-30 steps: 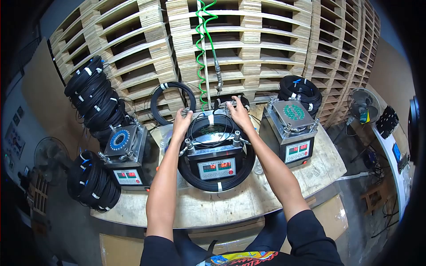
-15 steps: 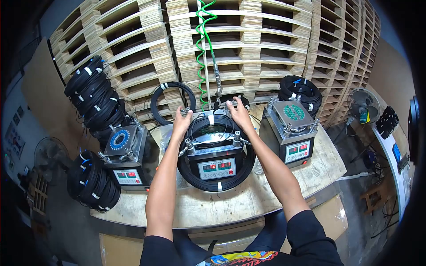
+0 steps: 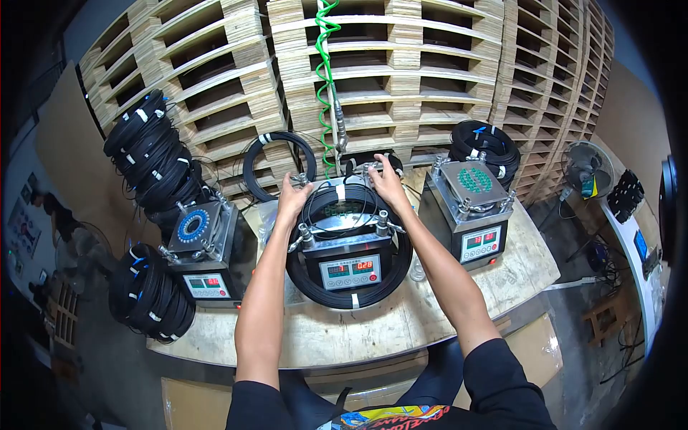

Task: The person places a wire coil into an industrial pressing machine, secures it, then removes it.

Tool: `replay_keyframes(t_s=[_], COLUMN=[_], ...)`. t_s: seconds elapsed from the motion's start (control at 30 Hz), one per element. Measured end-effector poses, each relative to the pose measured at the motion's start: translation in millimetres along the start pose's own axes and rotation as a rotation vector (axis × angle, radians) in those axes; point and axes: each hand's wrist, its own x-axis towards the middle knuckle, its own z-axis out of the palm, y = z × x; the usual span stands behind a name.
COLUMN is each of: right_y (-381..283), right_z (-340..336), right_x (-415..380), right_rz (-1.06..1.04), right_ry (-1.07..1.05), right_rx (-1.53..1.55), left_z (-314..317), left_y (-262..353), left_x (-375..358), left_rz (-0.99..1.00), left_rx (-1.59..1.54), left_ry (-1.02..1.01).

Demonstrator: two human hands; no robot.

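The middle polishing machine [image 3: 350,247] stands on the table with a coil of black cable [image 3: 355,299] looped around it. Thinner black cable crosses its metal top. My left hand [image 3: 292,201] pinches a metal clamp knob [image 3: 302,178] at the machine's back left corner. At the back right corner, my right hand [image 3: 389,188] has thumb and fingers around another clamp knob [image 3: 371,168]. Two more front posts, including the right one [image 3: 383,218], stay untouched. Red digits glow on the front panel [image 3: 351,272].
Similar machines stand at left [image 3: 202,247] and right [image 3: 473,208]. Cable coils are stacked at far left [image 3: 147,154], and others lie behind the right machine [image 3: 485,147]. A green spiral air hose [image 3: 324,50] hangs before wooden pallets [image 3: 236,93]. A person [image 3: 68,229] is in the left background.
Both hands stay almost in place at the clamp knobs. The middle panel's digits have changed. The hanging air hose nozzle has swung left and up. A person has appeared in the left background.
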Motion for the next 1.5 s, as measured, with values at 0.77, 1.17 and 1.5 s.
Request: replay_keyframes(t_s=[0.77,1.17,1.5], right_y=[-13.1,-23.5,-10.6], right_z=[-1.7,-4.4,-1.3], right_x=[-6.6,-10.7,-5.4], right_rz=[-0.02,0.032,-0.04], right_ry=[0.064,0.046,0.086], right_rx=[0.055,-0.122,0.023], left_z=[-3.4,-2.3,-4.2], left_y=[26.7,32.0,34.2], left_x=[-19.3,-24.6,-26.3], left_rz=[-0.001,-0.025,-0.011], left_rx=[0.077,0.11,0.17], left_ry=[0.057,0.108,0.103])
